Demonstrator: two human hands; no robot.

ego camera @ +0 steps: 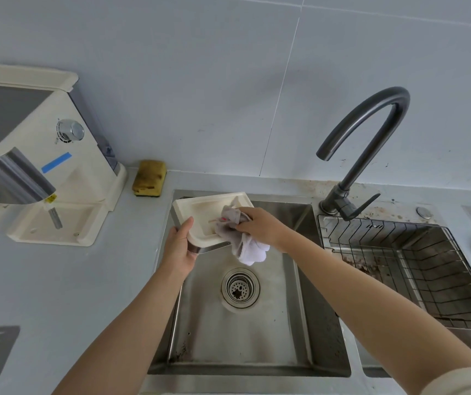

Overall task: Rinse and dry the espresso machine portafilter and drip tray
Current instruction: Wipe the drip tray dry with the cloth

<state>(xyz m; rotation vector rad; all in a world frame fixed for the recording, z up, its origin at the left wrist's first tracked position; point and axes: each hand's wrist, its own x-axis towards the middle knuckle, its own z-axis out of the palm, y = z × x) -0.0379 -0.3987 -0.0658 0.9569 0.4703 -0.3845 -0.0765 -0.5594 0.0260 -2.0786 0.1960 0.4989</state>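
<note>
The cream drip tray (200, 215) is held tilted over the sink (285, 323), its left edge clamped by the fingers (187, 225) of the left hand (178, 249). A grey cloth (237, 238) is pressed into the tray's hollow by the right hand (260, 226), whose fingers are closed on the cloth. The drying step is judged to be in hand; no water is seen running from the faucet (368, 143). The portafilter cannot be seen. Next, the remaining corners would need wiping, then the tray could be returned to the espresso machine (29, 155) on the desk (72, 280).
</note>
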